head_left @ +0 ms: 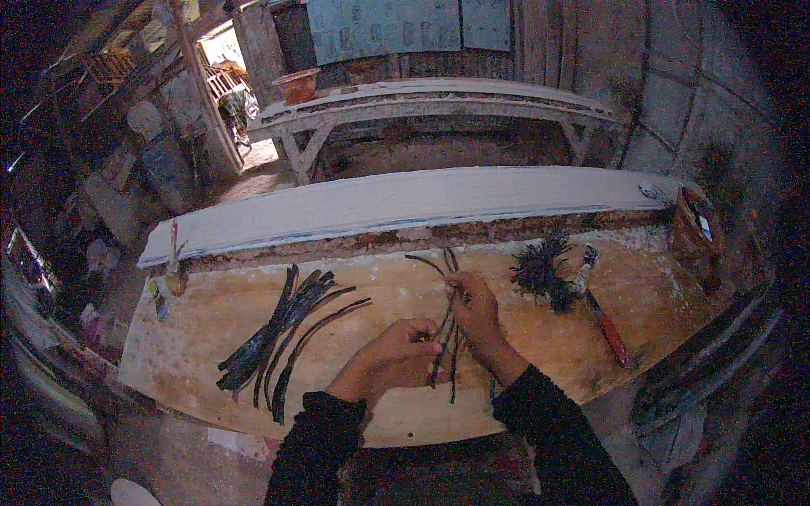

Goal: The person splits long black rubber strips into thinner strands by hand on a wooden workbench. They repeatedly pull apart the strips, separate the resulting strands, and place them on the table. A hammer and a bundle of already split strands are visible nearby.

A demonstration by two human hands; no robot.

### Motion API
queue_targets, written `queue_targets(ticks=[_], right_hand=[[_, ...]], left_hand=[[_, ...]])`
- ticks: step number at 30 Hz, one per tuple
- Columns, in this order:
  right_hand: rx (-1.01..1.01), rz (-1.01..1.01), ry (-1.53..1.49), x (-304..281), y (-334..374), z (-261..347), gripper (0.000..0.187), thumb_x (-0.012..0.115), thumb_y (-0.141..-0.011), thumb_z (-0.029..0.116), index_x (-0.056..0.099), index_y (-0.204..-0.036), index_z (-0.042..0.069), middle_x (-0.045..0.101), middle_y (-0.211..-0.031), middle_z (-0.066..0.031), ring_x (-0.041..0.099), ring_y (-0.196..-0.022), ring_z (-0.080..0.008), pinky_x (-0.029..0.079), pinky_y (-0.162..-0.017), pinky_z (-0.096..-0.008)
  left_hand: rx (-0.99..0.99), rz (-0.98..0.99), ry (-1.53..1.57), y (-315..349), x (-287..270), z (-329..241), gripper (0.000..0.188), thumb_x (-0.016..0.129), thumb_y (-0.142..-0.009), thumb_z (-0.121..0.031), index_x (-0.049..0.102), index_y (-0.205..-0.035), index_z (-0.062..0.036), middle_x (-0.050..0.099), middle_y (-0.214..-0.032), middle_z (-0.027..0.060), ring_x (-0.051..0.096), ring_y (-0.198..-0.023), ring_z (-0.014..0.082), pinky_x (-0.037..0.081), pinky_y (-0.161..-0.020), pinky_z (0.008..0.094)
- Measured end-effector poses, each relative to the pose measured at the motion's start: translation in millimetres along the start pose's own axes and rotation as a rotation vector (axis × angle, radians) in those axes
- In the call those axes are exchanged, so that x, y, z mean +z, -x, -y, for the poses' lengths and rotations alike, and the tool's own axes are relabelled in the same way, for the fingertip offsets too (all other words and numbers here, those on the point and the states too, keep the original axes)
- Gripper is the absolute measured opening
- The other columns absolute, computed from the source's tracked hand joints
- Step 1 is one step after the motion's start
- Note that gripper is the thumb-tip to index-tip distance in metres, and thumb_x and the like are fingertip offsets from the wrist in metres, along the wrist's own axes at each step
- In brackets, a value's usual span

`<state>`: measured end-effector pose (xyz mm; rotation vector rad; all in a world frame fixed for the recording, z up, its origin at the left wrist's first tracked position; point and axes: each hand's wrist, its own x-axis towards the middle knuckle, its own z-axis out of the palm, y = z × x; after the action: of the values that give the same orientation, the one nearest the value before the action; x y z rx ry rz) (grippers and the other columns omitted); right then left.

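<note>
Several thin dark strips (453,358) cross one another over the wooden board (371,413) in front of me. My right hand (475,314) pinches them near their upper ends, which fan out past the fingers. Lower down and to the left, my left hand (401,352) is closed around the same strips, with its fingers curled and thumb raised. Left of my hands lies a flat bundle of dark strips (274,333), with a few curved loose strips (310,337) beside it. To the right sits a bunched heap of short dark strips (542,268).
A red-handled brush (606,329) lies right of the heap. A second brush (175,257) stands at the board's left end. A long whitish plank (396,202) runs behind the board, with a brown container (699,236) at its right end. Farther back, a bench (439,97) carries an orange-brown tub (297,87).
</note>
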<state>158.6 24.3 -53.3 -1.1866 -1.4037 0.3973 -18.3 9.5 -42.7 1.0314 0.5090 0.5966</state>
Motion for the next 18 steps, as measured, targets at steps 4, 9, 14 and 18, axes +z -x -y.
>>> queue_targets(ticks=[4,9,14,18], right_hand=[[-0.051,0.02,0.087,-9,-1,-2,0.01,0.066,-0.083,0.005,0.067,-0.092,0.006,0.054,-0.083,-0.0083,0.056,-0.078,-0.0194,0.045,-0.073,-0.0326],[0.03,0.174,-0.01,-7,2,1,0.007,0.068,-0.083,0.008,0.068,-0.089,0.005,0.051,-0.104,-0.0081,0.056,-0.088,-0.0195,0.047,-0.073,-0.0322],[0.377,0.677,-0.415,3,30,40,0.01,0.069,-0.084,0.012,0.067,-0.089,0.004,0.05,-0.11,-0.0076,0.055,-0.096,-0.0185,0.051,-0.074,-0.0312],[0.422,0.768,-0.521,5,32,52,0.011,0.069,-0.084,0.012,0.067,-0.09,0.002,0.055,-0.099,-0.0059,0.058,-0.088,-0.0153,0.052,-0.073,-0.03]], left_hand=[[0.21,-0.063,-0.81,5,10,-23,0.015,0.067,-0.083,-0.004,0.053,-0.081,-0.0055,0.056,-0.08,0.0043,0.057,-0.071,0.0155,0.05,-0.065,0.0344],[0.398,-0.619,-0.544,0,-14,-21,0.017,0.069,-0.079,-0.007,0.053,-0.083,-0.005,0.055,-0.073,0.006,0.057,-0.072,0.0199,0.052,-0.07,0.0345],[0.28,-0.767,0.128,-5,4,-37,0.009,0.063,-0.084,-0.005,0.054,-0.085,-0.0053,0.054,-0.072,0.004,0.054,-0.061,0.0176,0.052,-0.059,0.0334],[0.288,-0.67,0.029,-6,-18,-24,0.007,0.06,-0.088,-0.003,0.054,-0.088,-0.0055,0.051,-0.074,0.0033,0.052,-0.055,0.0143,0.046,-0.046,0.0298]])
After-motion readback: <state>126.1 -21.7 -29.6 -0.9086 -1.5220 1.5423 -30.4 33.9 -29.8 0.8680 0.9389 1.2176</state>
